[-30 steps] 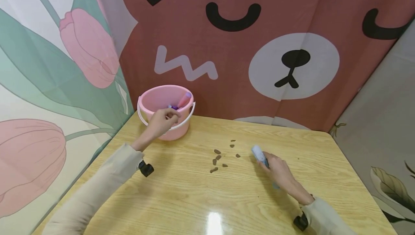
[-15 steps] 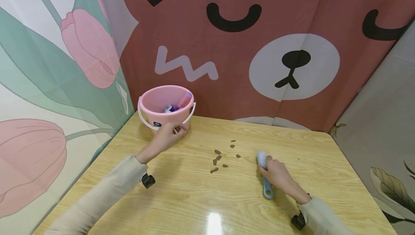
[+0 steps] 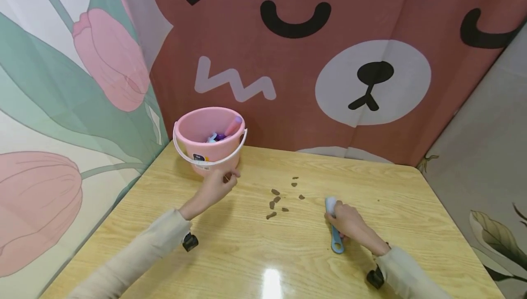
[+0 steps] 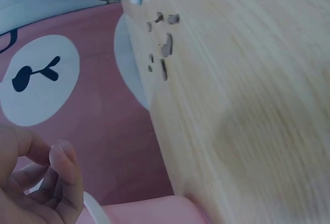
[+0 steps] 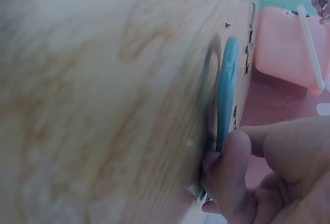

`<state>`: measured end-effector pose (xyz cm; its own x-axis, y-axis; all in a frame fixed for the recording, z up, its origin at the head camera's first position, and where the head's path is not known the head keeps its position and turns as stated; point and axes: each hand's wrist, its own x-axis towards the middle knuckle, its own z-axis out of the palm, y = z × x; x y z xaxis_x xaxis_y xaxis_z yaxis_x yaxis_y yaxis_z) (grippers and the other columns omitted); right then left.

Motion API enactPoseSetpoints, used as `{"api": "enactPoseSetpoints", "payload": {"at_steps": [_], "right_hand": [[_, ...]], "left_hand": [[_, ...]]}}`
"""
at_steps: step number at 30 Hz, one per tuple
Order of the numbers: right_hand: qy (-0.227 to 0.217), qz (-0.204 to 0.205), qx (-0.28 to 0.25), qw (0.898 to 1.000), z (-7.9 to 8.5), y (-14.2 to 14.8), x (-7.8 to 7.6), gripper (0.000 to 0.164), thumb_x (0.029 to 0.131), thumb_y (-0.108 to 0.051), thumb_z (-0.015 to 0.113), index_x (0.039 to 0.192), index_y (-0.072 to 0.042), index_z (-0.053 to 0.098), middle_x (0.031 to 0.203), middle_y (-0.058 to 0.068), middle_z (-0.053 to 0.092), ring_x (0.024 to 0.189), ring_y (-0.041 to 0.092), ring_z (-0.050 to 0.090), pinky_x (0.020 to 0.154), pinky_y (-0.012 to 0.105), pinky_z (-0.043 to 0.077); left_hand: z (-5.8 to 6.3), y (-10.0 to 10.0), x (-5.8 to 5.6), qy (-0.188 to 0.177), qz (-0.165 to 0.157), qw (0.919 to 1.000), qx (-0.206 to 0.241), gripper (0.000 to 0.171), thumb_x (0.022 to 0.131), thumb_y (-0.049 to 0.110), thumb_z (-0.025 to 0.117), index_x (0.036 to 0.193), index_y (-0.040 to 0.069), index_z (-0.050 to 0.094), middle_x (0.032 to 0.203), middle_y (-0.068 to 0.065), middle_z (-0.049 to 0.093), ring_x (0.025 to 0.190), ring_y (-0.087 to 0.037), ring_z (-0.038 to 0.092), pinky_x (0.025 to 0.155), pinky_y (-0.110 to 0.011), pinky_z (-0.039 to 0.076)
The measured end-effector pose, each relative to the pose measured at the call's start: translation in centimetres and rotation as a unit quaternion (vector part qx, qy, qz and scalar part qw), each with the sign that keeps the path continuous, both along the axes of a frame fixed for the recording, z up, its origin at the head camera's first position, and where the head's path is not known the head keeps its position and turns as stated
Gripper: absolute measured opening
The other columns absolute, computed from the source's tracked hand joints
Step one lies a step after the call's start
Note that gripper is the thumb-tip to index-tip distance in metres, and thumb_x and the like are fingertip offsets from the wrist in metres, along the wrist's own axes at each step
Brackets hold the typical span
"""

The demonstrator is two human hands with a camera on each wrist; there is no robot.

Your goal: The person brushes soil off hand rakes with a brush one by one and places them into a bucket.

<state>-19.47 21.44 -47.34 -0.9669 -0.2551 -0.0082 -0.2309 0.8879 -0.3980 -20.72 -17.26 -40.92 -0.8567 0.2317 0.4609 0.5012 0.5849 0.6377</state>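
Note:
My left hand (image 3: 214,190) hovers just in front of the pink bucket (image 3: 220,149), its fingers loosely curled with nothing between them in the left wrist view. The bucket's white handle (image 3: 218,161) hangs down across its front. Inside lie a pink and purple item (image 3: 233,126) and small blue and purple pieces, mostly hidden. On the right, my right hand (image 3: 350,222) grips a blue brush (image 3: 336,238) with pale bristles. The brush is low at the tabletop; in the right wrist view, the thumb and fingers pinch its blue handle (image 5: 227,90).
Several small dark brown bits (image 3: 275,192) are scattered mid-table between my hands. The wooden table (image 3: 230,253) ends at a back wall cloth (image 3: 288,120) printed with a bear face. Printed cloths also hang on both sides.
My left hand has drawn back from above the bucket's rim to its front, away from the handle. The brush in my right hand has turned and come lower, its holed end showing.

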Motion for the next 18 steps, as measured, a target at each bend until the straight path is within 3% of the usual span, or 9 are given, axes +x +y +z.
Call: {"api": "enactPoseSetpoints", "payload": {"at_steps": [7, 10, 13, 15, 18], "right_hand": [[0.016, 0.008, 0.0, 1.0, -0.3, 0.0, 0.2, 0.033, 0.096, -0.015, 0.065, 0.093, 0.015, 0.052, 0.049, 0.004, 0.047, 0.03, 0.009, 0.045, 0.032, 0.023, 0.039], [0.001, 0.017, -0.014, 1.0, 0.1, 0.2, 0.3, 0.041, 0.097, -0.016, 0.064, 0.104, 0.022, 0.049, 0.047, 0.004, 0.048, 0.03, 0.012, 0.047, 0.032, 0.024, 0.04], [-0.016, 0.022, -0.02, 0.999, 0.8, 0.5, 0.2, 0.061, 0.1, -0.018, 0.06, 0.125, 0.03, 0.035, 0.042, 0.004, 0.049, 0.029, 0.015, 0.049, 0.031, 0.026, 0.041], [-0.021, 0.018, -0.019, 0.999, 1.4, 0.9, 0.2, 0.07, 0.102, -0.022, 0.057, 0.134, 0.03, 0.023, 0.041, 0.004, 0.05, 0.029, 0.016, 0.049, 0.032, 0.027, 0.041], [-0.006, 0.018, -0.013, 1.0, 2.3, 1.5, 0.0, 0.068, 0.103, -0.027, 0.053, 0.14, 0.024, 0.025, 0.044, 0.002, 0.05, 0.03, 0.013, 0.044, 0.035, 0.027, 0.037]], "left_hand": [[-1.4, 0.2, -0.1, 0.067, 0.009, 0.9977, -0.008, 0.017, 0.083, -0.008, 0.06, 0.093, -0.002, 0.072, 0.073, 0.0, 0.064, 0.064, -0.01, 0.057, 0.06, -0.026, 0.051], [-1.8, 0.2, 0.1, 0.097, 0.018, 0.9949, -0.02, 0.016, 0.083, -0.007, 0.061, 0.093, -0.001, 0.072, 0.075, -0.001, 0.065, 0.067, -0.011, 0.059, 0.06, -0.028, 0.053], [-2.4, 0.2, 0.3, 0.126, 0.03, 0.9905, -0.046, 0.013, 0.084, -0.005, 0.063, 0.093, 0.001, 0.071, 0.08, -0.003, 0.066, 0.072, -0.014, 0.061, 0.063, -0.03, 0.053], [-2.7, 0.2, 0.4, 0.144, 0.034, 0.9872, -0.061, 0.011, 0.085, -0.002, 0.065, 0.093, 0.001, 0.071, 0.084, -0.005, 0.066, 0.076, -0.018, 0.061, 0.067, -0.034, 0.053], [-3.2, 0.0, 0.6, 0.172, 0.042, 0.9806, -0.084, 0.009, 0.086, 0.002, 0.067, 0.094, 0.001, 0.071, 0.088, -0.008, 0.065, 0.081, -0.024, 0.06, 0.071, -0.039, 0.051]]}}
